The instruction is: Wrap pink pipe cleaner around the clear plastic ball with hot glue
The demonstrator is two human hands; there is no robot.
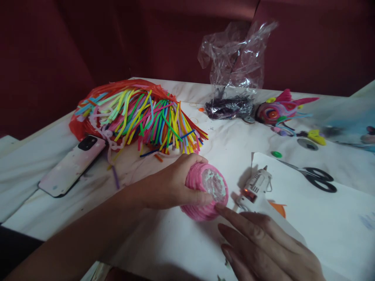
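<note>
My left hand (pixel 178 183) is wrapped round a small round form covered in coils of pink pipe cleaner (pixel 195 208), with its thumb across the near side of the rim. The form's end faces me and shows a clear, shiny surface with whitish-green marks. My right hand (pixel 263 242) has its fingers stretched out, and the index fingertip touches the lower edge of the pink coils. Nothing shows in the right hand. Right of the pink form lies a white glue gun (pixel 258 183) with a red light glowing.
Colourful pipe cleaners (pixel 158 121) spill from a red plastic bag (pixel 140 83) at the back left, by a phone (pixel 73 166). Black-handled scissors (pixel 318 175) lie on white paper (pixel 336 218). A clear bag (pixel 234 70) and a colourful pipe-cleaner figure (pixel 281 111) stand behind.
</note>
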